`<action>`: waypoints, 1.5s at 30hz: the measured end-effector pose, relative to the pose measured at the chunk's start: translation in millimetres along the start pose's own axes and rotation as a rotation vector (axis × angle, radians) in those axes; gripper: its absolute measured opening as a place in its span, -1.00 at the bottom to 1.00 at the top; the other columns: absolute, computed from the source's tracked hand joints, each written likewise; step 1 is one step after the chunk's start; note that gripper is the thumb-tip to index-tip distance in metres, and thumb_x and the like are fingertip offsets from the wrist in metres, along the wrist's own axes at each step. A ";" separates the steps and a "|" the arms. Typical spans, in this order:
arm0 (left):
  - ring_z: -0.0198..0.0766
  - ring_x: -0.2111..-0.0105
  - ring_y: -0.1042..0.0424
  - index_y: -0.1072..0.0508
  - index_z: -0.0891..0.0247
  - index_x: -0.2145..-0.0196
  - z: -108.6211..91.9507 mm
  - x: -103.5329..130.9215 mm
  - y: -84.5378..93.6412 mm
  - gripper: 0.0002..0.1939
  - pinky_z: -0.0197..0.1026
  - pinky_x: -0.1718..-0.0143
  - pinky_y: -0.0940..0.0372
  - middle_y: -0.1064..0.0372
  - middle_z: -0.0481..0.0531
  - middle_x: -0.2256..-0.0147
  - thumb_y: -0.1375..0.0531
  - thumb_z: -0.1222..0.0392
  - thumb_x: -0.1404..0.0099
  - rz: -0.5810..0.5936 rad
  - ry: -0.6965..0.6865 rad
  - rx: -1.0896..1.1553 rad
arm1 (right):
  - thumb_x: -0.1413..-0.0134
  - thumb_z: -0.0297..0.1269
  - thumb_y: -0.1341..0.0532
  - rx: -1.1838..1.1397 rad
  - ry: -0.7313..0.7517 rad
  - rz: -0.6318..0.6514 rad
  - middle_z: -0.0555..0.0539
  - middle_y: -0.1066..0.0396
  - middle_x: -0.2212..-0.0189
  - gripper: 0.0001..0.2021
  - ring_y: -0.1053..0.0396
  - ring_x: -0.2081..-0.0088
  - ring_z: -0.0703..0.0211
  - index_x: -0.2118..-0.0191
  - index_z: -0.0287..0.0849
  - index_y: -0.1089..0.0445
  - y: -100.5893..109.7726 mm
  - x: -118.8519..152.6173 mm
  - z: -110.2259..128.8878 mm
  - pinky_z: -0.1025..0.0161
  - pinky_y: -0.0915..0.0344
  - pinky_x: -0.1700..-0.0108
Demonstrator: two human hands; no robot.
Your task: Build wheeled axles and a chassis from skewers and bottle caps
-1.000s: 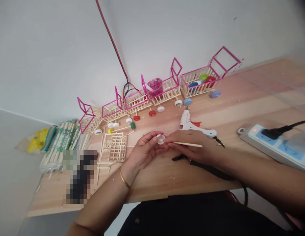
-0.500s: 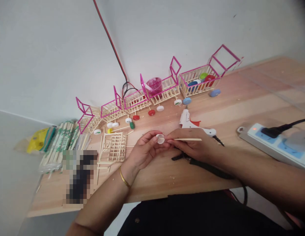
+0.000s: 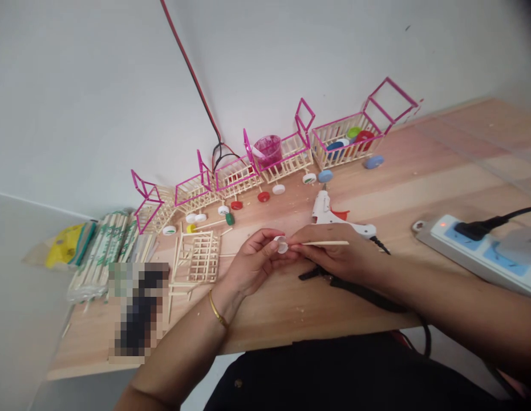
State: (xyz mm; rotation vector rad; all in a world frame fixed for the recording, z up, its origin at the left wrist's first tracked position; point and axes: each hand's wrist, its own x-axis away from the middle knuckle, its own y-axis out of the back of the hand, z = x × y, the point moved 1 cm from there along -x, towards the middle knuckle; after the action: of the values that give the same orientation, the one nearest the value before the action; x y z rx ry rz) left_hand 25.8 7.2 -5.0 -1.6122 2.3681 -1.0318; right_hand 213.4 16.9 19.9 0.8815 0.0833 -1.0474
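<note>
Between thumb and fingers, my left hand [image 3: 257,258] holds a small white bottle cap [image 3: 282,245], its hollow side partly showing. My right hand [image 3: 327,245] pinches a thin wooden stick [image 3: 325,244], whose near end points at the cap; whether the two touch is hidden by my fingertips. Just beyond my right hand a white glue gun [image 3: 327,210] with a red trigger lies on the table. To the left of my left hand is a lattice frame of sticks [image 3: 204,260], lying flat among loose sticks.
Several small stick carts [image 3: 351,142] with magenta edges and bottle-cap wheels stand along the wall; one holds a magenta-stained cup [image 3: 268,151]. Packs of sticks [image 3: 105,245] lie at left. A white power strip [image 3: 483,251] with a plug sits at right. A black strap [image 3: 368,294] lies near the front edge.
The white cap has turned in my left fingers, so its hollow side faces me less squarely. The stick has shifted very slightly left. Everything else stays in place.
</note>
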 end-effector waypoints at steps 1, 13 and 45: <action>-0.27 0.36 -0.52 -0.36 0.31 0.21 0.0 0.1 -0.3 -0.72 -0.18 0.20 -0.40 -0.47 0.02 0.35 -0.30 0.21 -0.14 -0.005 -0.001 -0.003 | -0.18 -0.39 -0.11 0.004 0.007 0.007 -0.08 -0.52 0.28 -0.83 -0.46 0.26 0.22 0.16 -0.17 -0.42 0.1 -0.2 0.0 0.28 -0.37 0.19; -0.27 0.36 -0.52 -0.37 0.28 0.21 1.6 -0.1 -1.4 -0.77 -0.14 0.18 -0.39 -0.48 0.02 0.34 -0.27 0.22 -0.18 -0.017 -0.004 0.009 | -0.22 -0.35 -0.08 -0.002 -0.016 0.027 -0.08 -0.51 0.30 -0.81 -0.44 0.27 0.21 0.17 -0.17 -0.42 0.3 -2.0 -2.0 0.27 -0.36 0.22; -0.26 0.35 -0.51 -0.47 0.33 0.16 0.8 0.7 1.2 -0.75 -0.18 0.20 -0.38 -0.50 0.12 0.27 -0.27 0.25 -0.18 -0.001 0.051 0.040 | -0.23 -0.26 -0.07 -0.083 -0.123 0.029 -0.03 -0.49 0.38 -0.80 -0.44 0.33 0.26 0.33 -0.15 -0.42 1.4 -3.8 -2.8 0.34 -0.31 0.28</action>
State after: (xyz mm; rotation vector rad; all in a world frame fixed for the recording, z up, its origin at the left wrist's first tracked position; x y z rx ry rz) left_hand 24.9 6.5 -6.1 -1.5927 2.3630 -1.1261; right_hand 213.4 21.7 20.5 0.7399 0.0110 -1.0616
